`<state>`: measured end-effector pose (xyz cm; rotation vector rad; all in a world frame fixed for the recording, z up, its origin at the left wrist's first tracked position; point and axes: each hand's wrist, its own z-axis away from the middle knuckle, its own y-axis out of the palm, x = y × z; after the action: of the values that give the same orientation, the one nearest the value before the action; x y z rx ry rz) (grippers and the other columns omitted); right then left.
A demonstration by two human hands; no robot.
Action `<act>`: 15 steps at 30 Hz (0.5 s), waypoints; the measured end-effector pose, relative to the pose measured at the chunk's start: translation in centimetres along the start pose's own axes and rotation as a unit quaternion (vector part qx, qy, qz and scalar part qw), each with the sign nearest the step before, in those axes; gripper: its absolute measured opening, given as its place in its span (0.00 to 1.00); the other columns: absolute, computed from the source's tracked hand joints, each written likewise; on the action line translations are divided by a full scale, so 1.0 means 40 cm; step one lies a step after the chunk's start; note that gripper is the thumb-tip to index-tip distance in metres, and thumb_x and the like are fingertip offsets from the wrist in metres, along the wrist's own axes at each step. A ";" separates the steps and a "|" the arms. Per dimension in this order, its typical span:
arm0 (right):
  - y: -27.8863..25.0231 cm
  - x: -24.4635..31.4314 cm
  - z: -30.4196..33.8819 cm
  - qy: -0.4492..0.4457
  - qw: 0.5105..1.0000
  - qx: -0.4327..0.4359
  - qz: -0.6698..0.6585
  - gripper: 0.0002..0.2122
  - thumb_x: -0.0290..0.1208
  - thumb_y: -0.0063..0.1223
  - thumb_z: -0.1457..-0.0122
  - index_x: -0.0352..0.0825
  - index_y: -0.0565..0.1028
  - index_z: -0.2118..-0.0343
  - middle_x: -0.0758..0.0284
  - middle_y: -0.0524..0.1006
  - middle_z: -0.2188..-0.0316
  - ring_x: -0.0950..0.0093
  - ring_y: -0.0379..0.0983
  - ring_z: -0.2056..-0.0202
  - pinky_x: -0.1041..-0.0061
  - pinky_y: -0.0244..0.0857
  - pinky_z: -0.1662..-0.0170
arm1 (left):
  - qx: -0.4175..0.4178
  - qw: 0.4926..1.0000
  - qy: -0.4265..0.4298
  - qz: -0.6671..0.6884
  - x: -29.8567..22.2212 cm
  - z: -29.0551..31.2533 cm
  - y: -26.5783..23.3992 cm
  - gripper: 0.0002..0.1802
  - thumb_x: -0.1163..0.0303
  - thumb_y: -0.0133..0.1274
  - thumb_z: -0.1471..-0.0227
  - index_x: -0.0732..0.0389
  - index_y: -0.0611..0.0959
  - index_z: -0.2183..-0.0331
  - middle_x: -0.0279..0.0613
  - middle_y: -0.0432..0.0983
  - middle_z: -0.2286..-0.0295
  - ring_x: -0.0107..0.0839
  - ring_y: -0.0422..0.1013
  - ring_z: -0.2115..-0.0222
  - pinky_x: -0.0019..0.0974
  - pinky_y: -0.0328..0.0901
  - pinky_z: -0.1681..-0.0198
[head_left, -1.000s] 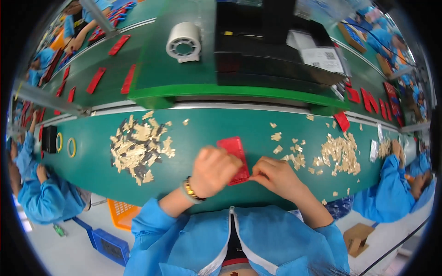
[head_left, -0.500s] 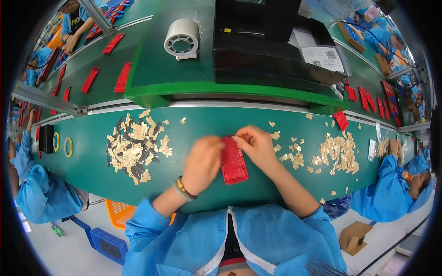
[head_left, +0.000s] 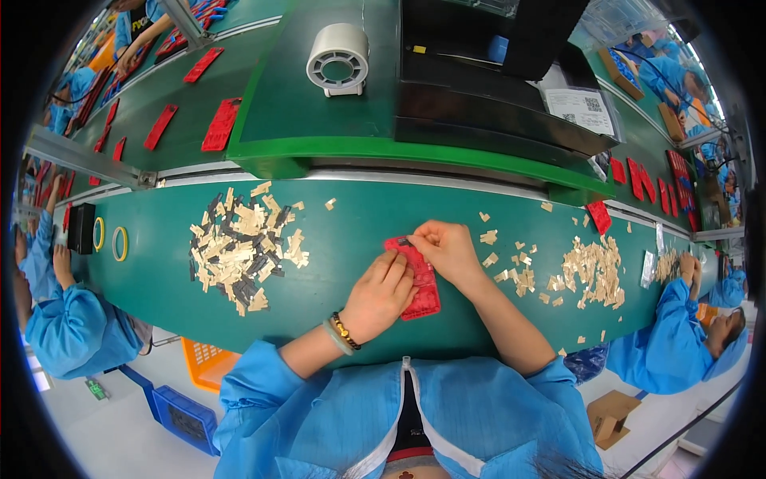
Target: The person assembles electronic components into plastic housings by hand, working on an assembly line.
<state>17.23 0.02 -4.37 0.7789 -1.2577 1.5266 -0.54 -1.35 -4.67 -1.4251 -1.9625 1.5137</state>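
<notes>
Step in hand: looks like small-part fitting at the top end of a red case [head_left: 423, 298], which sits mid-frame over the green desk [head_left: 351, 239], bit right of centre, its long side running up-down w/ a slight lean.

L hand [head_left: 381, 292]: fingers bent over the case's left side, gripping it; thumb hidden. R hand [head_left: 445, 252]: fingers bunched in, thumb tip at the case's top end, right by a small dark piece [head_left: 404, 241]. Can't tell if R is pinching that piece or just pressing on it, as the fingers hide the contact.

Next move, my guess: calls for L to keep the case steady while R gets the dark piece seated square, prob. w/ thumb pressure straight down. Main risk IMO: case twisting under a one-sided push, or the piece skewing. How far along the case is: can't tell, hands cover much of it.

Supply nearby: mixed pile [head_left: 239, 254] of gold & dark pcs, left of centre; gold pile [head_left: 592, 271] toward the right, w/ loose gold bits [head_left: 520, 278] btwn it and R hand. Neither hand touches any of these.

Other stuff: yellow rings [head_left: 120, 244] at far left, white fan [head_left: 338, 61] and black box [head_left: 487, 108] up top, more red cases [head_left: 222, 124] upper left. Co-workers' blue sleeves [head_left: 80, 335] show at both side edges.
</notes>
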 end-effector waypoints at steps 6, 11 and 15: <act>0.004 -0.018 -0.007 -0.090 0.993 -0.045 0.064 0.06 0.28 0.58 0.48 0.31 0.77 0.75 0.64 0.74 0.87 0.76 0.70 0.86 0.75 0.62 0.81 | 0.000 1.000 -0.013 0.024 0.010 -0.008 -0.003 0.15 0.67 0.56 0.54 0.67 0.77 0.66 0.57 0.68 0.56 0.50 0.65 0.52 0.46 0.64 0.48; 0.023 0.023 0.008 -0.276 0.867 -0.103 0.403 0.05 0.31 0.58 0.49 0.36 0.77 0.72 0.66 0.75 0.83 0.72 0.73 0.81 0.74 0.66 0.78 | 0.026 0.998 -0.030 0.040 0.020 -0.023 -0.027 0.15 0.71 0.57 0.59 0.65 0.75 0.66 0.57 0.67 0.54 0.51 0.65 0.52 0.48 0.63 0.48; 0.040 0.025 0.045 -0.273 0.816 -0.113 0.496 0.06 0.34 0.58 0.51 0.40 0.76 0.71 0.68 0.75 0.80 0.70 0.75 0.77 0.71 0.69 0.78 | 0.017 0.998 -0.024 0.059 0.026 0.002 -0.013 0.16 0.72 0.55 0.63 0.68 0.75 0.67 0.59 0.68 0.55 0.51 0.65 0.53 0.47 0.62 0.48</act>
<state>15.21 -1.42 -3.53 0.3851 -2.4972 1.9322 -1.35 -0.54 -4.59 -1.5287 -1.9012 1.6379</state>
